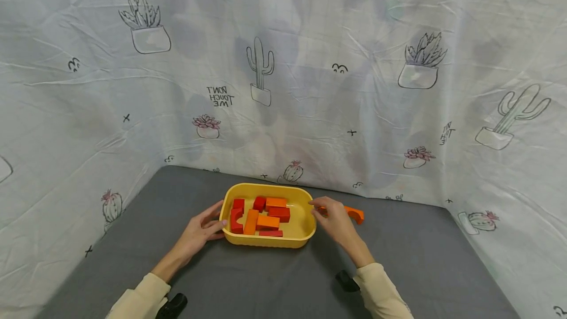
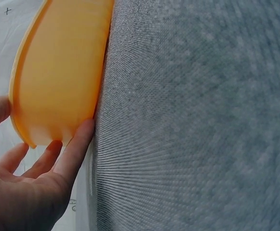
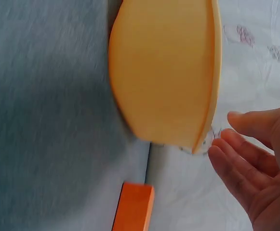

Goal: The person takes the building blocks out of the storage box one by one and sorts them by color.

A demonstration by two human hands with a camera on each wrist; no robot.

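Observation:
A yellow plastic tub [image 1: 267, 243] sits on the grey table with several red and orange toy blocks inside, among them a red arch block [image 1: 235, 225]. At its left end my left hand [image 1: 201, 230] grips the tub, thumb over the rim and fingers against the outer wall [image 2: 58, 72]. By the right rim hovers my right hand [image 1: 334, 218], its fingers [image 3: 231, 168] loosely bent and nothing between them. Just beyond that hand lies an orange arch block [image 1: 356, 214], partly hidden by it.
Grey cloth [image 1: 274, 284] covers the table. A white curtain [image 1: 283, 112] printed with cacti hangs along the back and both sides, close behind the tub.

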